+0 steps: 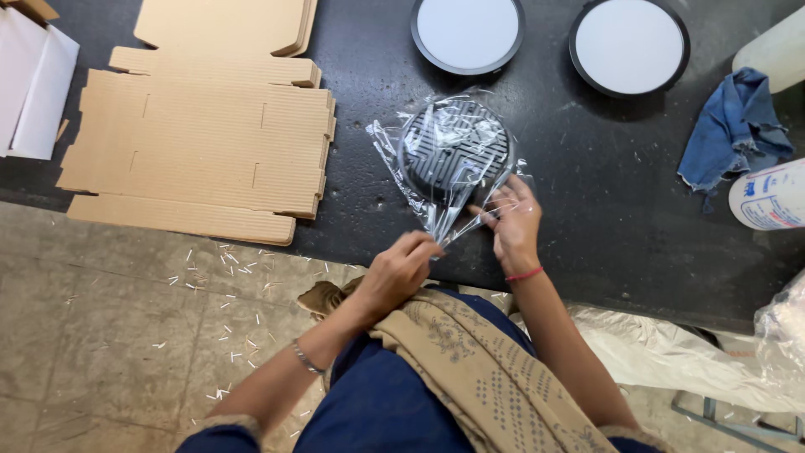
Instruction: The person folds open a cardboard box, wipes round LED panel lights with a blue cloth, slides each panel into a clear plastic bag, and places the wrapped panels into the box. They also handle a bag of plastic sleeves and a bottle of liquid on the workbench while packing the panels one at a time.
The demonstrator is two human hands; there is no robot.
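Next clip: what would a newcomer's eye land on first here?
Centre frame, the round black ribbed disc in a clear plastic bag on the dark worktop, with the left hand and right hand pinching the bag's near end. Flat brown cardboard blanks lie left; two round white-faced discs sit at the far edge.

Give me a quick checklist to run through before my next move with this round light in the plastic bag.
1. Round black fixture fully inside the clear plastic bag: ok.
2. Bag's open end gathered toward the hands: ok, bunched between them.
3. Left hand gripping the bag end: ok.
4. Right hand pinching the bag: ok.
5. Bag sealed: cannot tell.
6. Flat cardboard blanks within sight on the black table: ok.
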